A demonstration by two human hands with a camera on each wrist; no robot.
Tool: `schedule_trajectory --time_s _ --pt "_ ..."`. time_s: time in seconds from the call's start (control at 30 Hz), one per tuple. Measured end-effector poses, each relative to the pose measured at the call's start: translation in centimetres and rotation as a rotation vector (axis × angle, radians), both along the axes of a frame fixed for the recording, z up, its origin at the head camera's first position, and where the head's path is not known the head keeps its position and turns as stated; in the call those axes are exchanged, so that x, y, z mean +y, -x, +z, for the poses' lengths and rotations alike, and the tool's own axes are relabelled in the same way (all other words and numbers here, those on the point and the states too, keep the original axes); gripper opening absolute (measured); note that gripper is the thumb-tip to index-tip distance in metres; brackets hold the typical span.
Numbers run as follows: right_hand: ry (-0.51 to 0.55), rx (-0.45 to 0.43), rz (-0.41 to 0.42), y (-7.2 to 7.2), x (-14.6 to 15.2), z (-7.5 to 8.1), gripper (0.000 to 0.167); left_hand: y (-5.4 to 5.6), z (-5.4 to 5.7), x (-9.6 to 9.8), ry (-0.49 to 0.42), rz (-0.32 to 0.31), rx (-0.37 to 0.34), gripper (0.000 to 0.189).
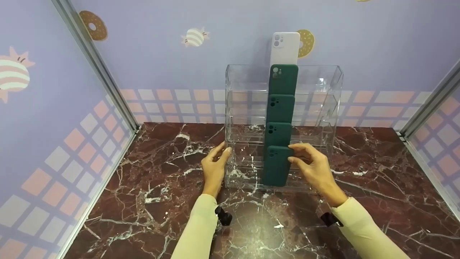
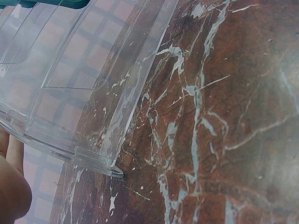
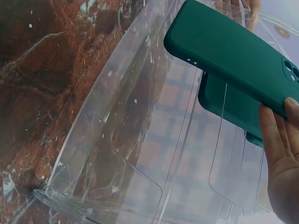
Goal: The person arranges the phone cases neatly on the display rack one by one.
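Observation:
My right hand (image 1: 316,169) pinches the upper right edge of the frontmost dark green phone case (image 1: 276,169) between thumb and fingers. In the right wrist view, that green case (image 3: 229,56) slants in front of the clear rack, with light showing through its camera cutouts. Behind it, several more green phone cases (image 1: 281,108) rise in a column, one per tier, topped by a white phone case (image 1: 286,48). Against the left side of the clear tiered display rack (image 1: 248,77) rests my left hand (image 1: 214,169), fingers fairly straight. The left wrist view catches only part of this hand (image 2: 14,186).
The rack stands on a dark red marbled table (image 1: 161,216). Behind it rises a lilac wall (image 1: 151,46) with sweets and checks printed on it. Patterned side panels with metal frame strips (image 1: 104,68) border the table left and right.

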State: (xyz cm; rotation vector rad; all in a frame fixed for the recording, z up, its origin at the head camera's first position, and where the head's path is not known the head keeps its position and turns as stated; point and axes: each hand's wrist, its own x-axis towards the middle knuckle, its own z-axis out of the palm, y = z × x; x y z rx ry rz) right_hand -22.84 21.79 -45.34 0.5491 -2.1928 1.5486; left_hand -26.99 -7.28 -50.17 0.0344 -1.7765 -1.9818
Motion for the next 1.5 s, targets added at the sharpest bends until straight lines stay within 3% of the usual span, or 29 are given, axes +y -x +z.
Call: schedule_trajectory --time_s 0.8,1.5 --pt "-0.046 -0.044 -0.034 0.8 0.0 -1.8 0.036 -0.3 -0.3 -0.3 -0.010 -0.047 -0.010 0.035" --pt "-0.028 -0.081 -0.026 1.3 -0.1 -2.3 0.037 -0.1 -0.2 -0.1 0.001 -0.007 -0.033 0.034"
